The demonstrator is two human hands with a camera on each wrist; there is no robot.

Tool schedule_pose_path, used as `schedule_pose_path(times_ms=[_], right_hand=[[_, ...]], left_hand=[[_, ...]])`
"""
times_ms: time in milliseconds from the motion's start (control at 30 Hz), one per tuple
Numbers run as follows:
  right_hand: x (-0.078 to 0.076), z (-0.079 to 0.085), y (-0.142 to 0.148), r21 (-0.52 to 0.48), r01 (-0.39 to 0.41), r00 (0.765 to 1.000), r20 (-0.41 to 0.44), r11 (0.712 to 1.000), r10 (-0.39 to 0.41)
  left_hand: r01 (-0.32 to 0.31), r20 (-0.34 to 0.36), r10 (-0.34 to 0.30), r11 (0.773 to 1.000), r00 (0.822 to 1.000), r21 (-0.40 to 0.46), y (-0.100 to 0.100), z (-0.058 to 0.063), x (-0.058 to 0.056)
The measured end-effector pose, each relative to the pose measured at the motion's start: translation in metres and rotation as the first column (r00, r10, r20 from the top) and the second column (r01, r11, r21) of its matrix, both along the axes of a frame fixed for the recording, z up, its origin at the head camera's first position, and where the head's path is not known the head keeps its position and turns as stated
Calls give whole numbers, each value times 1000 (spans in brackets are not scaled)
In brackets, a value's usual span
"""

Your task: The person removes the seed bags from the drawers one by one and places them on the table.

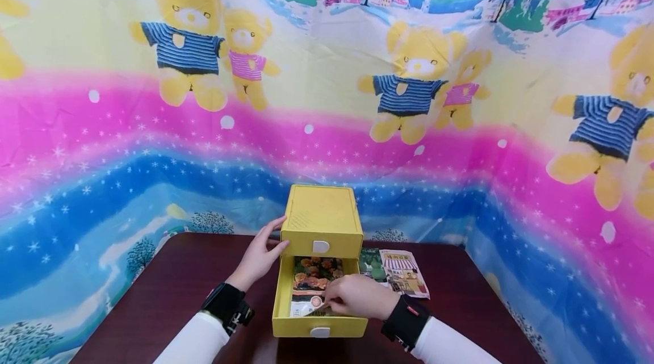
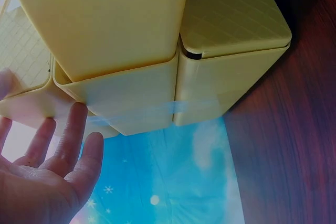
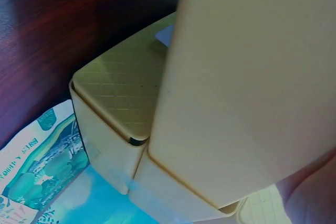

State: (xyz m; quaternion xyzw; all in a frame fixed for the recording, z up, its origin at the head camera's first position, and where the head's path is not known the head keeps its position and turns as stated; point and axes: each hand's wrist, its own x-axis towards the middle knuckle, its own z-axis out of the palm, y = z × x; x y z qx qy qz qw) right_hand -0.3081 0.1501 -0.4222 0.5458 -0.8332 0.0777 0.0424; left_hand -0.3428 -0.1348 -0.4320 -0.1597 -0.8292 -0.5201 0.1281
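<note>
A small yellow drawer cabinet stands on the table with one drawer pulled out below the top drawer front. My left hand rests its fingertips against the cabinet's left side. In the left wrist view its fingers are spread and only slightly bent. Inside the pulled-out drawer lies a seed packet printed with orange flowers. My right hand reaches in over the drawer's right wall and pinches the packet near its lower end. In the right wrist view, the drawer's side hides most of this hand.
Right of the cabinet, a green packet and a packet with a striped awning picture lie on the dark red table. A curtain printed with bears hangs behind the table. The lower drawer front sits beneath the pulled-out drawer.
</note>
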Motion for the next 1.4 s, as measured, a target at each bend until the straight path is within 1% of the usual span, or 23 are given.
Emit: schedule_pose_path(times_ms=[133, 200, 267, 367, 567, 700, 833, 933, 1133, 1267, 1400], right_hand=[[2, -1, 4, -53, 39, 998, -47, 998, -42], [3, -1, 6, -76, 52, 995, -84, 996, -58], [4, -1, 7, -108, 56, 989, -133, 993, -71], [7, 1, 10, -182, 54, 975, -204, 982, -92], [9, 4, 16, -343, 55, 935, -313, 938, -169], [9, 9, 21, -438, 37, 915, -346, 898, -206], [11, 17, 28, -505, 23, 916, -335, 863, -221], [15, 25, 34, -535, 52, 919, -305, 843, -250], [24, 44, 52, -595, 100, 916, -258, 798, -308], [28, 54, 66, -640, 118, 924, -210, 760, -320], [28, 57, 82, -675, 106, 933, -187, 730, -308]], left_hand=[[-4, -6, 4, 1000, 1000, 0, 0, 0, 0], [-3, -8, 3, 1000, 1000, 2, -1, 1, 1], [0, -7, 0, 1000, 1000, 2, 0, 1, 1], [6, -6, -6, 1000, 1000, -3, 0, 1, 1], [8, -12, -8, 1000, 1000, -3, -1, 0, 1], [4, -12, -4, 1000, 1000, -4, -1, 0, 1], [3, -8, -3, 1000, 1000, -4, -1, -1, 1], [8, -8, -8, 1000, 1000, -3, 0, -1, 1], [6, -7, -6, 1000, 1000, 1, 1, 0, 0], [6, -8, -6, 1000, 1000, 6, 1, 0, 0], [0, -2, 0, 1000, 1000, 1, 1, -1, 0]])
